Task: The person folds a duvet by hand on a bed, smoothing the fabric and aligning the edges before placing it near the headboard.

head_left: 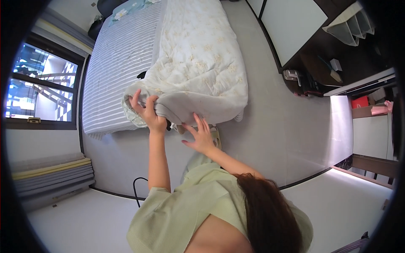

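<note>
A white quilt [198,55] with a small yellowish flower pattern covers the right side of the bed. At its near end the plain grey underside [190,105] is turned up in a thick fold. My left hand [148,113] grips the left part of this fold, its fingers curled over the fabric. Beside it, my right hand [201,135] has its fingers spread and their tips against the lower edge of the grey fabric. A small black thing [142,75] shows behind the fold; its kind cannot be made out.
A grey-and-white striped sheet [118,63] covers the left of the bed, with a blue flowered pillow [126,12] at the far end. Left are a window [46,84] and a stack of folded pads [55,177]. Right stand a white-panelled cabinet [291,29] and dark shelves [320,67].
</note>
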Tool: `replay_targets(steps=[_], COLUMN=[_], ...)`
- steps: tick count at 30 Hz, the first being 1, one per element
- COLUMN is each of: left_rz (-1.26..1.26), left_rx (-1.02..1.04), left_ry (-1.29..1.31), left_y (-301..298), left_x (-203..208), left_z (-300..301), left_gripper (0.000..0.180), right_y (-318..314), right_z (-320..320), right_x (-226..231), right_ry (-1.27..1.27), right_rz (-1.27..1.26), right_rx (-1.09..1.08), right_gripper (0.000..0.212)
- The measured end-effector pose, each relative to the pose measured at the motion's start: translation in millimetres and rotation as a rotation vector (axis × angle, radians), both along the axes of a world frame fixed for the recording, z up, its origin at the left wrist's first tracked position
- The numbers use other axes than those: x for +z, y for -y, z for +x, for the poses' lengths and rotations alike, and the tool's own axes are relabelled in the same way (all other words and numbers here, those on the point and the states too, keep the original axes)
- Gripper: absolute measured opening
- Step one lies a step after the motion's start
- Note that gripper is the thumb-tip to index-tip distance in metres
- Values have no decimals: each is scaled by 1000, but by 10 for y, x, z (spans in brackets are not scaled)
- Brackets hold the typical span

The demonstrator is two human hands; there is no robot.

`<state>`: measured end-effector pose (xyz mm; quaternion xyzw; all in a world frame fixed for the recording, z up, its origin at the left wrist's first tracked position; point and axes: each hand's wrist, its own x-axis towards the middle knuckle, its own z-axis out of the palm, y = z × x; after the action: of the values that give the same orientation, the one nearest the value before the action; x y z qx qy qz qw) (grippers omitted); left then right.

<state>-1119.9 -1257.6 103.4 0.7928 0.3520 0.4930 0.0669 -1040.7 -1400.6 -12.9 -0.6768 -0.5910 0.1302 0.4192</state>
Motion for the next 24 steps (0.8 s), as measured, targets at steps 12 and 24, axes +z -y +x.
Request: replay_targets(steps=[12, 24], left_rz=[102, 151], left_rx=[-308, -132], left_ry=[-90, -265], left_y=[-658, -905], left_x=[314, 60], left_z=[1234, 1850], left_gripper=[17, 25], right_y=[-1201, -685], right_z=[446, 3122], right_x=[306, -670], right_ry=[-449, -544], right_rz=[42, -31], right_rx=[-572, -603], right_gripper=[77, 26])
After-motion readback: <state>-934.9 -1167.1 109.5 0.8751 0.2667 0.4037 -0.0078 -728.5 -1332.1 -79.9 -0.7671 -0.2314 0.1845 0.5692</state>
